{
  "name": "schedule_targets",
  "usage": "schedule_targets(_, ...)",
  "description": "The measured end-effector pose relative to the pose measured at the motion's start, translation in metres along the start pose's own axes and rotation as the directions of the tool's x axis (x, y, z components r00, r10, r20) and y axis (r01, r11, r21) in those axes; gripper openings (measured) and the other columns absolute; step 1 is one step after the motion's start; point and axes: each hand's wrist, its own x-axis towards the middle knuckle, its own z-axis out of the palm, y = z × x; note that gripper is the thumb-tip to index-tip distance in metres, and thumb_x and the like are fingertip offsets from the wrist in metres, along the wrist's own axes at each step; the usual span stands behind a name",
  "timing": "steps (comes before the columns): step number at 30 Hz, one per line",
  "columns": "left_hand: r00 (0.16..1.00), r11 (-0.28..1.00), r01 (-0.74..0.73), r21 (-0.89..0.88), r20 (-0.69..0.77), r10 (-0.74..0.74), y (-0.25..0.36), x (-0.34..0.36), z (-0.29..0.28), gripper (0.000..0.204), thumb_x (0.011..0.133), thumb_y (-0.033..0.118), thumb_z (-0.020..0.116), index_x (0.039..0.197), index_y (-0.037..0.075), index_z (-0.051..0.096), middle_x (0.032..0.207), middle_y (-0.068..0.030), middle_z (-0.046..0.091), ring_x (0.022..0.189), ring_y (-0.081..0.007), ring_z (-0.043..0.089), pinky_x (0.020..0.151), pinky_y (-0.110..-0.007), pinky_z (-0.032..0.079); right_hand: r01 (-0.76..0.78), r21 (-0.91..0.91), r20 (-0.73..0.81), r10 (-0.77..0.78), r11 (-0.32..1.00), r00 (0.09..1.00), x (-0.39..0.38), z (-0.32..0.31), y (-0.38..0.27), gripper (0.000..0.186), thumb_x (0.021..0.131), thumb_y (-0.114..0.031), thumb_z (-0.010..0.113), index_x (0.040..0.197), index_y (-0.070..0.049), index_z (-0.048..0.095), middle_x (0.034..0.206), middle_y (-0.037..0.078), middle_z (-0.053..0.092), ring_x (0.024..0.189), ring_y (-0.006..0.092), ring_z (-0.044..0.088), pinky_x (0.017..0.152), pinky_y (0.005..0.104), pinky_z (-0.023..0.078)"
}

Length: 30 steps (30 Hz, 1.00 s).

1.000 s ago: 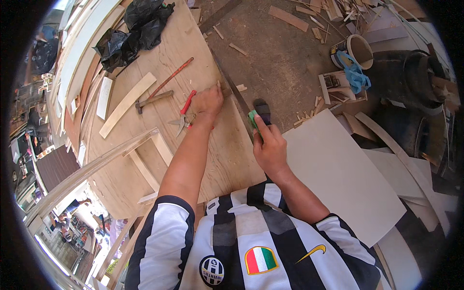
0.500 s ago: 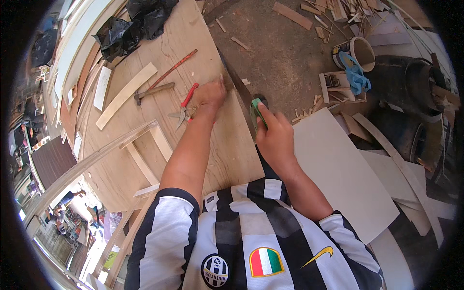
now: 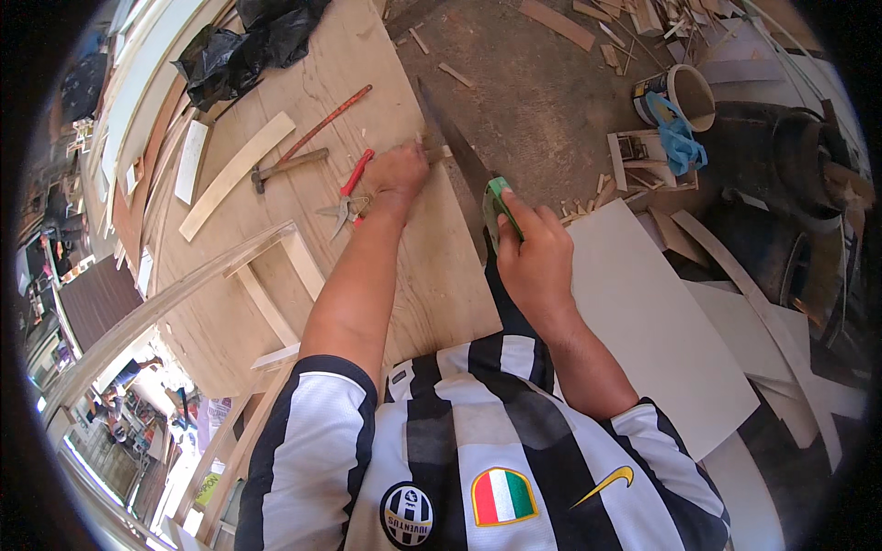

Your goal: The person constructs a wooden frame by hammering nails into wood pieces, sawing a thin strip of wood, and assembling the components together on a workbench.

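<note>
My right hand [image 3: 537,262] is closed around the green handle of a handsaw [image 3: 470,158], off the right edge of the plywood tabletop [image 3: 432,285]. The blade points away from me and to the left, passing by the table's edge. On the tabletop my left hand [image 3: 397,173] is closed on a small wood strip [image 3: 439,152], whose end sticks out past that edge near the blade. Most of the strip is hidden under the fingers. Red-handled pruning shears [image 3: 347,200] lie just left of this hand, their jaws apart.
Left of the shears lie a hammer [image 3: 287,168], a rusty red bar [image 3: 329,122] and a pale curved board [image 3: 237,174]. A wooden frame [image 3: 301,259] stands nearer me. White panel [image 3: 643,321], bucket [image 3: 691,96] and wood scraps [image 3: 556,23] occupy the floor at right.
My right hand has drawn the saw slightly back and to the right, so its blade stands farther from the table edge. My left hand stays almost in place.
</note>
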Motion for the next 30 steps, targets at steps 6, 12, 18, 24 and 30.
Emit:
schedule_targets(6,1.0,1.0,0.013,-0.024,0.002,-0.013,-0.001,-0.002,-0.002,0.052,0.11,0.044,0.035,0.108,0.013,0.078,0.102,-0.0167,0.079,0.094,-0.0398,0.077,0.083,-0.055,0.059,0.026,0.062,-0.015,-0.025,0.998,1.0,-0.003,0.001,0.005,0.033,0.091,-0.004,0.07,0.124,-0.004,0.073,0.089,0.021,0.065,0.076,0.043,0.067,0.066,0.0514,0.055)
schedule_targets(12,0.999,0.999,-0.008,-0.034,-0.033,0.007,0.0,-0.003,-0.004,0.052,0.11,0.043,0.037,0.102,0.013,0.079,0.097,-0.0159,0.079,0.089,-0.0396,0.077,0.079,-0.054,0.06,0.014,0.04,-0.006,-0.014,0.999,1.0,-0.009,0.006,0.001,0.032,0.092,-0.004,0.07,0.124,-0.003,0.073,0.09,0.022,0.064,0.076,0.0433,0.067,0.066,0.0515,0.055)
schedule_targets(18,0.995,0.999,-0.02,-0.038,-0.103,0.016,-0.002,-0.001,0.005,0.052,0.11,0.044,0.039,0.097,0.013,0.08,0.092,-0.0145,0.079,0.085,-0.0388,0.077,0.076,-0.053,0.06,0.003,0.0,-0.017,-0.003,1.0,1.0,-0.012,0.006,-0.003,0.03,0.094,-0.002,0.071,0.123,-0.003,0.075,0.084,0.019,0.064,0.072,0.0367,0.066,0.065,0.0451,0.052)
schedule_targets(24,0.999,0.999,0.008,-0.041,-0.036,-0.01,-0.001,-0.001,-0.002,0.053,0.11,0.044,0.038,0.1,0.013,0.08,0.097,-0.0155,0.079,0.089,-0.0391,0.077,0.079,-0.054,0.06,0.028,0.017,-0.03,-0.027,0.999,0.999,-0.013,0.008,0.0,0.032,0.091,-0.004,0.072,0.123,-0.004,0.073,0.09,0.021,0.065,0.075,0.0421,0.067,0.065,0.0508,0.055)
schedule_targets(30,1.0,0.998,0.003,-0.063,-0.005,-0.004,0.0,-0.004,-0.007,0.054,0.11,0.044,0.036,0.103,0.012,0.079,0.101,-0.0172,0.079,0.093,-0.0397,0.077,0.083,-0.054,0.059,0.016,0.016,-0.022,-0.016,1.0,1.0,-0.013,0.006,0.001,0.031,0.091,-0.004,0.072,0.122,-0.003,0.073,0.091,0.021,0.066,0.077,0.0419,0.069,0.065,0.0496,0.055)
